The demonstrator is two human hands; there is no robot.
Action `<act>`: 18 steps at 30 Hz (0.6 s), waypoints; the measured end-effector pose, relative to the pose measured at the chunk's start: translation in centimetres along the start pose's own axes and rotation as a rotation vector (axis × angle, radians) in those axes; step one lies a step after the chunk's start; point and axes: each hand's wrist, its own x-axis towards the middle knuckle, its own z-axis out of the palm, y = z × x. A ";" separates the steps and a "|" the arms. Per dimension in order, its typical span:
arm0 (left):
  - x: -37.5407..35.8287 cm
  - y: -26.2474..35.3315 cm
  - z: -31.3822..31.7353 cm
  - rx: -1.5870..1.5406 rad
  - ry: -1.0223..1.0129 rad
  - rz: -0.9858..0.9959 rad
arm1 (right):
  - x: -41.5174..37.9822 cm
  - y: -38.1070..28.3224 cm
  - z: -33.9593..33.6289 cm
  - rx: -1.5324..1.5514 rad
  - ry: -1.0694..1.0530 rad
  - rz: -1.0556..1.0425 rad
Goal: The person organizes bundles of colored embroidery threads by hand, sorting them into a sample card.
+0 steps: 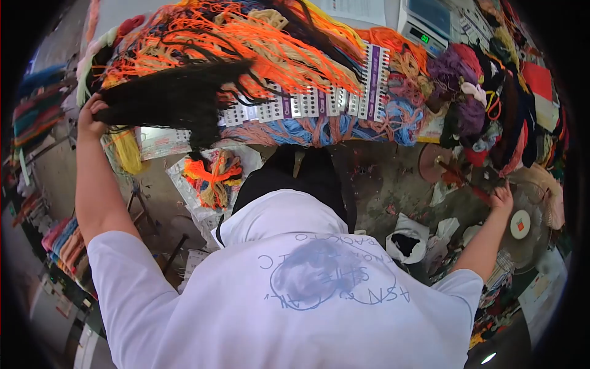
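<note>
My left hand (92,115) is closed on one end of a long bundle of black yarn (169,92). The bundle stretches to the right over the table edge, its loose strands fanning out against orange yarn (270,52). Out at the far right, my right hand (501,198) is beside a reddish-brown object (455,175) and hanging dark strands. Its fingers look bent, but what they grip is too small to make out. Beneath the black bundle and to its right are white thread cards (316,103) with purple labels, bordered by blue and pink yarn (295,131).
A digital scale (423,31) with green digits stands at the back. Purple yarn (470,114) and other hanks are heaped at the right. A round fan (521,224) stands near my right forearm. On the floor are a plastic sheet with orange yarn (214,178) and a white bag (409,237).
</note>
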 end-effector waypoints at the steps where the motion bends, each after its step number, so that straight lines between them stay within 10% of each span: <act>1: 0.1 0.3 0.8 -0.033 0.087 0.100 | 0.6 -2.3 -1.7 -0.112 0.233 -0.165; 2: 0.1 -1.1 2.6 0.025 -0.006 0.112 | 4.0 -5.7 -6.7 -0.221 0.185 -0.282; 4: -0.3 -7.0 8.5 0.248 -0.194 0.055 | -8.3 4.6 10.9 -0.497 0.448 -0.611; 6: 0.0 -16.4 12.4 0.355 -0.027 0.136 | -2.5 9.1 8.4 -0.810 -0.228 -0.616; 7: -0.2 -21.5 14.7 0.369 -0.048 -0.055 | -6.0 16.7 13.4 -1.261 -0.258 -1.003; 11: 2.1 -38.9 15.7 0.707 -0.057 -0.156 | -7.5 39.9 21.4 -0.916 -0.418 -0.227; 18: 4.5 -48.3 13.7 1.610 0.137 0.260 | -12.3 55.2 26.8 -1.160 -0.635 -0.320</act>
